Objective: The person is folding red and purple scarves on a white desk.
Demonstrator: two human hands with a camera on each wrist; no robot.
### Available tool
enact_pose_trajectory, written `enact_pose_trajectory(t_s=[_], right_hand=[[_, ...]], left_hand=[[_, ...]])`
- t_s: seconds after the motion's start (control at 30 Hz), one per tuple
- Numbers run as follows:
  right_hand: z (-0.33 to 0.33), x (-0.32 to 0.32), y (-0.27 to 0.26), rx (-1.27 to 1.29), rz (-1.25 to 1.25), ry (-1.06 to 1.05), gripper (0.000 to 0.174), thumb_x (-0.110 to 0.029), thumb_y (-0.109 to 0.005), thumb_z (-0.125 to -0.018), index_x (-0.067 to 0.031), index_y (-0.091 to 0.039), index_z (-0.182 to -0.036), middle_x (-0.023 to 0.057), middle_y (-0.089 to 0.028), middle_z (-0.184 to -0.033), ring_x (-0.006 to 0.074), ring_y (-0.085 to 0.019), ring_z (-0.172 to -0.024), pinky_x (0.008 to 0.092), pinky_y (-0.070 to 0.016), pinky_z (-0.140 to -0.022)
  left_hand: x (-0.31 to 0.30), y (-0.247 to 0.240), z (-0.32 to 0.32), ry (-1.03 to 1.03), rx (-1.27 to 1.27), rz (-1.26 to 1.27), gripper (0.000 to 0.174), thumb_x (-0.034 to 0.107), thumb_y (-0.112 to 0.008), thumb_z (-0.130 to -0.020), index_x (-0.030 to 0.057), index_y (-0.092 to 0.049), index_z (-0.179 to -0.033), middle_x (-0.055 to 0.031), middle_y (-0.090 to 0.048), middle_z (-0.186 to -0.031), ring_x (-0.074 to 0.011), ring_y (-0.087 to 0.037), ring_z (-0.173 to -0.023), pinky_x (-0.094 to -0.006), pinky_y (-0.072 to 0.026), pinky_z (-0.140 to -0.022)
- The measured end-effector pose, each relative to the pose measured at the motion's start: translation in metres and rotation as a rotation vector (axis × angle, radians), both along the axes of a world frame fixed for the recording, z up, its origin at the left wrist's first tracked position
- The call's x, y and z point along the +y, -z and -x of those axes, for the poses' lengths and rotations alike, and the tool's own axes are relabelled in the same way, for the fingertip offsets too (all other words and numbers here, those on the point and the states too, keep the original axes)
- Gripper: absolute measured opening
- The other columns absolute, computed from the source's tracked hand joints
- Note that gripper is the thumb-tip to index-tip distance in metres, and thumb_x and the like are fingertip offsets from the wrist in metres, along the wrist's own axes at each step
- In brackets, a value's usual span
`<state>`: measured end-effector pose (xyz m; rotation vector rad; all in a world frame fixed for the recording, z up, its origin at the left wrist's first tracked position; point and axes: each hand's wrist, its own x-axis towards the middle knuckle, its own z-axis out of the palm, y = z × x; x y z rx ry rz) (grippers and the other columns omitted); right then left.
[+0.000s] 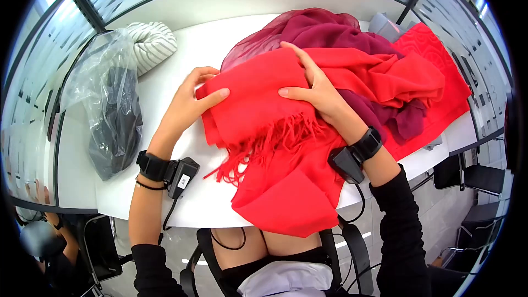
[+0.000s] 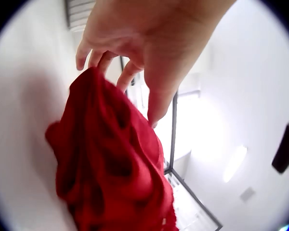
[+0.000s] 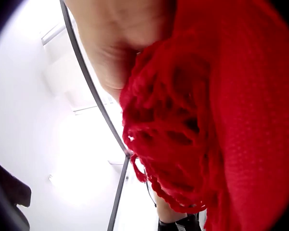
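Observation:
A red fringed scarf [image 1: 258,82] lies folded over in front of me, its tassels [image 1: 275,135] hanging toward the near side and a loose length trailing past the table edge. My left hand [image 1: 190,99] holds the left end of the fold, thumb on top and fingers at the far side. In the left wrist view the left hand [image 2: 144,43] straddles the red cloth [image 2: 111,159]. At the fold's right end my right hand [image 1: 319,88] grips it, thumb on top and index finger stretched along the far edge. Cloth hides its other fingers. Tassels fill the right wrist view beside that hand [image 3: 120,33].
Sheer maroon fabric [image 1: 324,33] is heaped behind the scarf, with a flat red piece [image 1: 434,115] to its right. A clear plastic bag [image 1: 113,110] with dark contents and a striped roll [image 1: 151,44] lie at left. Partitions [image 1: 203,0] bound the white table.

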<state>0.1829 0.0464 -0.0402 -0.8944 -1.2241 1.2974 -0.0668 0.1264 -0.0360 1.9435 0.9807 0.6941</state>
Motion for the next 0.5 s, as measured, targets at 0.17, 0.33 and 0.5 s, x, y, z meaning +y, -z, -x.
enact_pose_trajectory(t_s=[0.17, 0.33, 0.5], right_hand=[[-0.001, -0.008, -0.008, -0.082, -0.067, -0.147, 0.062, 0.003, -0.07, -0.07, 0.0003, -0.043, -0.126, 0.0078, -0.054, -0.117, 0.0134, -0.05, -0.108, 0.0267, -0.04, -0.092], [0.004, -0.017, -0.015, -0.15, -0.062, -0.302, 0.05, -0.002, -0.072, -0.072, 0.0003, -0.051, -0.118, 0.0073, -0.061, -0.107, 0.0119, -0.055, -0.099, 0.0253, -0.0425, -0.088], [-0.009, -0.001, 0.0, -0.102, 0.239, -0.264, 0.026, -0.013, -0.059, -0.085, -0.0018, -0.056, -0.109, 0.0018, -0.059, -0.106, 0.006, -0.054, -0.092, 0.0209, -0.0439, -0.08]], left_hand=[[-0.022, -0.052, 0.004, 0.244, 0.065, -0.234, 0.051, 0.028, -0.067, -0.078, 0.0034, -0.049, -0.119, -0.0126, -0.057, -0.115, -0.0233, -0.051, -0.112, -0.0356, -0.0353, -0.098], [-0.042, -0.059, -0.016, 0.468, 0.268, 0.189, 0.051, 0.028, -0.071, -0.076, 0.0003, -0.054, -0.116, -0.0135, -0.064, -0.1, -0.0187, -0.06, -0.094, -0.0314, -0.044, -0.087], [-0.046, -0.046, 0.005, 0.198, -0.085, 0.6, 0.04, 0.017, -0.067, -0.079, -0.0064, -0.057, -0.11, -0.0096, -0.062, -0.103, -0.0144, -0.058, -0.09, -0.027, -0.0452, -0.083]])
